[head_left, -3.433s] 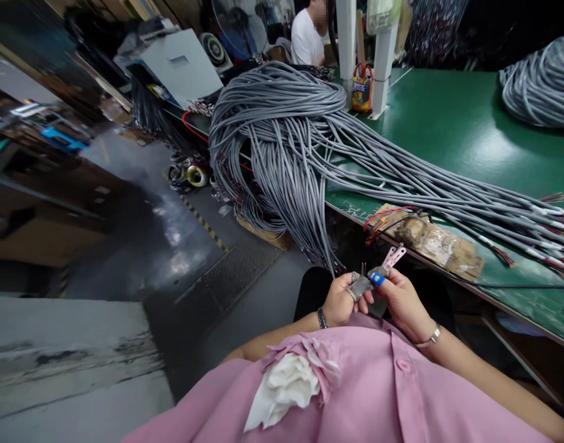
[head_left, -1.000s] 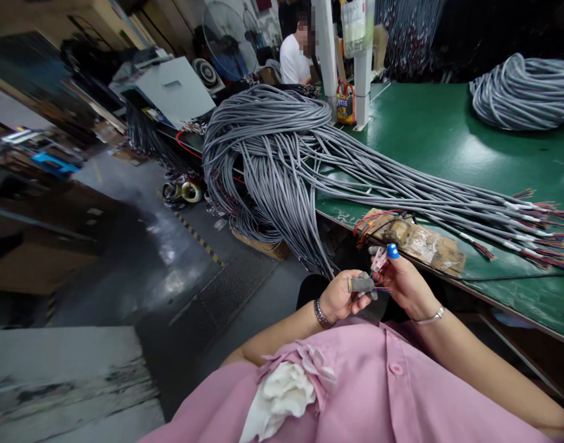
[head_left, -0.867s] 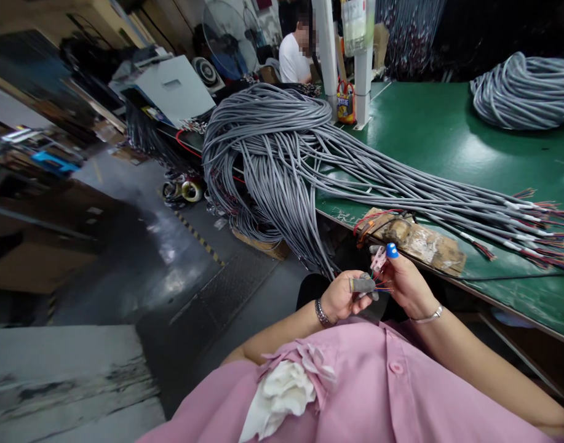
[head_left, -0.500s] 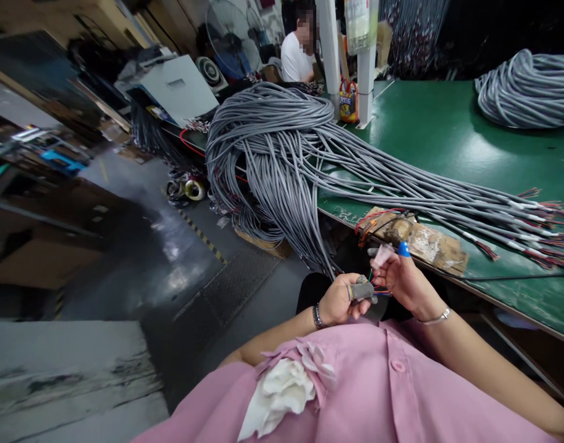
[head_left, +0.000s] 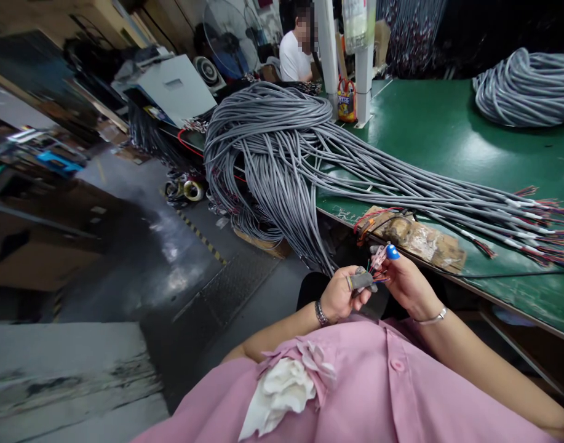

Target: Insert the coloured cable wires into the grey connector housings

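The left hand is pinching a small group of coloured wires between thumb and forefinger, with a grey finger sleeve covering the gripping digit. The right hand is pinching a small pink perforated tool, its thumb wearing a blue thumb cover. Both hands are working nearly together, just on the near side of the tape-wrapped wooden block, the landmark for all positions below.

Change: the right thumb is now closing in beside the tool after standing further off it, and the left hand is sitting slightly higher. In consequence, the wires are fanning out just beside the tool; whether the two are touching cannot be told.

Red and orange leads are lying at the block's left end. A black cable is running from the block towards the right. Beyond the block, grey multicore cables are spreading across the green worktable, with their stripped ends fanning out to its right. A cable coil is resting beyond it, to the right. A person in a white top is sitting far beyond it, to the left.
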Demonstrator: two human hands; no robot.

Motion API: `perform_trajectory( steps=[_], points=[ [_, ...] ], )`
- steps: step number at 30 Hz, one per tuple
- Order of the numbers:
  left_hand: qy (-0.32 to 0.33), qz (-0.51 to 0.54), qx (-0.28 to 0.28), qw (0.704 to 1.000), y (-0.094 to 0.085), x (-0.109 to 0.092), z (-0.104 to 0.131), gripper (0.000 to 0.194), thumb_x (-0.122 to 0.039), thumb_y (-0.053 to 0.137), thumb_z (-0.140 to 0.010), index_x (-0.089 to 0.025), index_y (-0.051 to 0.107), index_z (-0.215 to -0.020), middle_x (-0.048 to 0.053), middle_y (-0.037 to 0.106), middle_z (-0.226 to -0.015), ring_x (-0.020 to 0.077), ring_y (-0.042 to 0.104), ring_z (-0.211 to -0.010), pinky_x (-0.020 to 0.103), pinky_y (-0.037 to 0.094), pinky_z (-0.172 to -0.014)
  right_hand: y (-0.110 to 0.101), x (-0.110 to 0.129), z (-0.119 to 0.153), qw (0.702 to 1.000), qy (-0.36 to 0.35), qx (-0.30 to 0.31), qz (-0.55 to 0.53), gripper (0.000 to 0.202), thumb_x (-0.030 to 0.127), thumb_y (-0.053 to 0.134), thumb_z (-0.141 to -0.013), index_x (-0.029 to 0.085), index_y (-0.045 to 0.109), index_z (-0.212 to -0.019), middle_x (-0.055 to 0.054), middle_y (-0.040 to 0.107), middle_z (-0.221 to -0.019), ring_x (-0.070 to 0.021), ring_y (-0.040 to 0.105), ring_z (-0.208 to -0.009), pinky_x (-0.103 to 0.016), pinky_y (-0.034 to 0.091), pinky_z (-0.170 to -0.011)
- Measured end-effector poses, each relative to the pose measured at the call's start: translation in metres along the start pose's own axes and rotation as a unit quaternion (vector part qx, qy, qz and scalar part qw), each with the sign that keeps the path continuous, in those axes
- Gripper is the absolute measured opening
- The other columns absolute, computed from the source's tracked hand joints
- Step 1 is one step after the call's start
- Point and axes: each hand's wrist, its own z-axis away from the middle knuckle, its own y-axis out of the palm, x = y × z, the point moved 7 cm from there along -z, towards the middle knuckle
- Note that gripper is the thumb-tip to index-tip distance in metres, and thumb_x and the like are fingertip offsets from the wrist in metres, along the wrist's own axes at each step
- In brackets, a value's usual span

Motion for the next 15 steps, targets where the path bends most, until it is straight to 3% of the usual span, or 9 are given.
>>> perform_trajectory(
  steps=[10,15],
  points=[
    [0.005,0.012,0.013,1.0,0.001,0.006,-0.003,0.028,-0.039,0.066,-0.072,-0.013,0.056,-0.069,0.0,0.057,-0.046,0.0066,0.04,-0.028,0.018,0.021,-0.029,-0.003,-0.004,-0.001,1.0,-0.001,-0.013,-0.019,0.033,0.052,0.064,-0.079,0.021,0.068,-0.088,-0.004,0.066,-0.083,-0.0136,0.055,-0.064,-0.025,0.045,-0.056],
    [0.002,-0.011,-0.016,1.0,-0.002,0.005,0.01,0.03,-0.041,0.067,-0.071,-0.014,0.054,-0.066,0.0,0.057,-0.046,0.0065,0.041,-0.028,0.018,0.021,-0.029,0.0,-0.007,0.0,0.999,0.04,0.017,-0.023,0.048,0.066,0.048,-0.082,0.022,0.066,-0.087,-0.004,0.065,-0.081,-0.0145,0.055,-0.063,-0.026,0.047,-0.055]
  ],
)
